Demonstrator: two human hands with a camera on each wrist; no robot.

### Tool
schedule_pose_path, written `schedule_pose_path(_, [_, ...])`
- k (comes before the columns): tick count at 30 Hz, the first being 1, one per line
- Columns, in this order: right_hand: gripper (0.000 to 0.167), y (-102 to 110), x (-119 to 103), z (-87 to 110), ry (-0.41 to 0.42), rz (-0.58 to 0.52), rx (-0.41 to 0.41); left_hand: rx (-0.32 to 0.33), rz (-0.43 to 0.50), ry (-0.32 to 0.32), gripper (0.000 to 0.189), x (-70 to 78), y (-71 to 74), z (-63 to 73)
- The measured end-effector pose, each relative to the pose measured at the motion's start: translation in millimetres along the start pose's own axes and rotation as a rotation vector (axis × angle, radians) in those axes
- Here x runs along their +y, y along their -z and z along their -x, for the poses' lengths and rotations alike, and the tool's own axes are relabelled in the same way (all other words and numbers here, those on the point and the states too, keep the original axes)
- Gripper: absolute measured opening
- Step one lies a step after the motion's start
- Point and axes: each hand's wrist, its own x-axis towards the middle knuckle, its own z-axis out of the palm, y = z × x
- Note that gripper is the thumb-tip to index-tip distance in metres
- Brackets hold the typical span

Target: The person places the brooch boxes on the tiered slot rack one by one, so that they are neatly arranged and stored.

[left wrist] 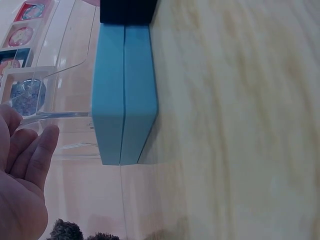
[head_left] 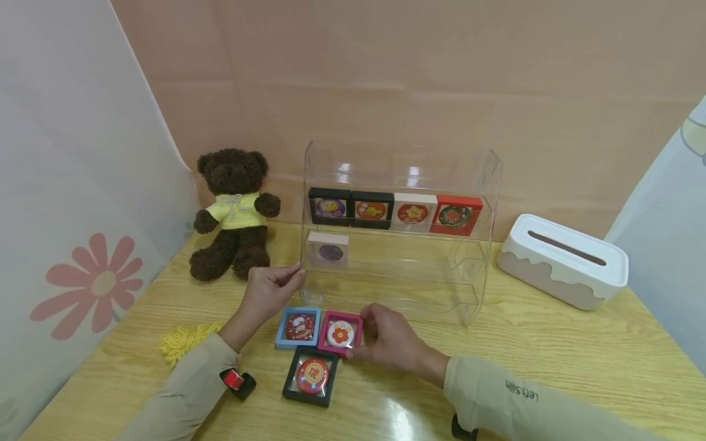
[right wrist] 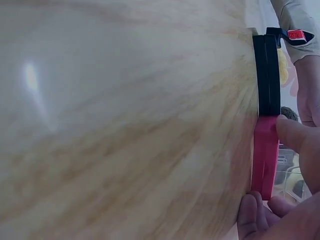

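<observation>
Well, the magenta square plastic case (head_left: 341, 334) lies flat on the wood-grain table (head_left: 551, 343), in the right hand's pinch.
From out here I see the right hand (head_left: 394, 340) gripping its right side between thumb and fingers, while the left hand (head_left: 270, 291) pinches the left edge of the clear acrylic tiered rack (head_left: 405, 263). I judge the case light, stiff and slightly slippery, its window scratchable, so I favour opposite frame edges. I count eight cases: on the table, this one, one light-blue case (head_left: 298, 327) and one larger-looking black case (head_left: 312, 375); in one rack tier, two black-framed cases (head_left: 331, 207), one white-framed case (head_left: 413, 212) and one red-framed case (head_left: 456, 215); below, one pale case (head_left: 328, 248). Also one brown plush bear (head_left: 234, 214).
</observation>
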Motion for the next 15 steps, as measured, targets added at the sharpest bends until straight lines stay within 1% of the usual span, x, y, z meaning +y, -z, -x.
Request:
schedule_pose_path(5, [0.064, -1.2, 1.5, 1.6, 0.013, -0.033, 0.017, -0.003, 0.014, 0.010, 0.018, -0.5, 0.3, 0.2])
schedule_pose_path(10, [0.072, -2.5, 4.6, 1.8, 0.029, -0.042, 0.032, -0.002, 0.013, 0.009, 0.018, -1.6, 0.3, 0.2])
schedule_pose_path(15, [0.068, -4.1, 4.8, 4.0, 0.034, -0.074, 0.053, 0.003, 0.007, -0.010, 0.018, -0.8, -0.2, -0.2])
